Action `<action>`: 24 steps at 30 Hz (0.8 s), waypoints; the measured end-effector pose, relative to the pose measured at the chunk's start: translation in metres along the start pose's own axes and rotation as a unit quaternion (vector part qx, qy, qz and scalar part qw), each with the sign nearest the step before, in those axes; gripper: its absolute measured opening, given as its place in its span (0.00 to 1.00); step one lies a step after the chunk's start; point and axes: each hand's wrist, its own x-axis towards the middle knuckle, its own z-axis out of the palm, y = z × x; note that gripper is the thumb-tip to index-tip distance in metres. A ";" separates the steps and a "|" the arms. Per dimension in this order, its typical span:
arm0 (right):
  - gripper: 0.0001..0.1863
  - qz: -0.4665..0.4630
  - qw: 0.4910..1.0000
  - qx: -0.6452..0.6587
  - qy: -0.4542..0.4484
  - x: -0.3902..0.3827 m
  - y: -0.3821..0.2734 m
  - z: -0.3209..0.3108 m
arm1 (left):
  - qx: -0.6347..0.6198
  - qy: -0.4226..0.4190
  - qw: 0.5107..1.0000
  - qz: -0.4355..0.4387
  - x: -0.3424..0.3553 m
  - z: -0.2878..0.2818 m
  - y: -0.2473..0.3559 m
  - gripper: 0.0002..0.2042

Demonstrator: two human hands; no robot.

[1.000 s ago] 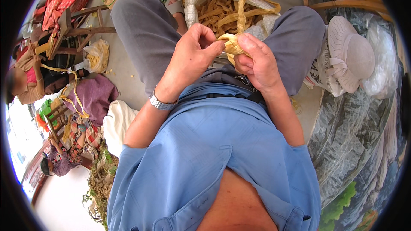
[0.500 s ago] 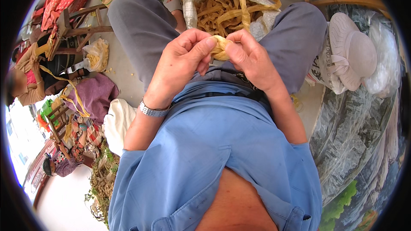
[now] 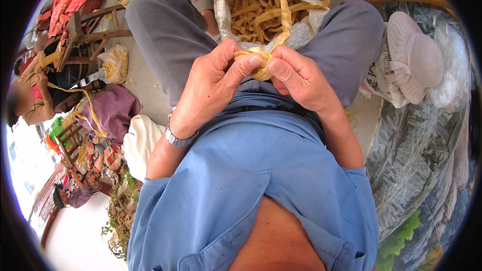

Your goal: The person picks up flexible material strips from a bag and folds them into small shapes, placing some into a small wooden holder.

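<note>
Between my hands, over my lap, is a small twisted bundle of yellow-tan strip (image 3: 262,65). My left hand (image 3: 221,73) pinches its left side between thumb and fingers. My right hand (image 3: 301,78) is closed on its right side, thumb pressed against it. From the bundle a long flat strip (image 3: 286,15) runs up and over into a white woven sack (image 3: 221,5) between my knees. Many loose strips (image 3: 253,12) of the same tan stuff fill that sack. I cannot tell what the strip is made of.
A pale sun hat (image 3: 414,60) lies at the right on a sack, beside clear plastic sheeting (image 3: 416,155). Left of me are a wooden stool (image 3: 103,36), a plastic bag (image 3: 114,64) of yellow pieces and a purple cloth (image 3: 114,113). A seated person (image 3: 37,90) handles a strip at far left.
My hands and the bundle have shifted slightly down toward me. The strip from the sack now shows leading into the bundle by my right hand.
</note>
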 end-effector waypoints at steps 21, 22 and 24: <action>0.14 -0.042 0.964 -0.260 0.019 0.002 -0.003 0.002 | 0.288 -0.087 0.909 0.290 0.004 -0.019 0.001 0.23; 0.14 -0.048 0.960 -0.274 0.007 0.003 -0.001 0.005 | 0.261 -0.121 0.932 0.221 0.005 -0.013 -0.005 0.19; 0.15 -0.045 0.950 -0.308 -0.010 0.002 -0.001 0.007 | 0.231 -0.155 0.950 0.140 0.009 -0.006 -0.012 0.12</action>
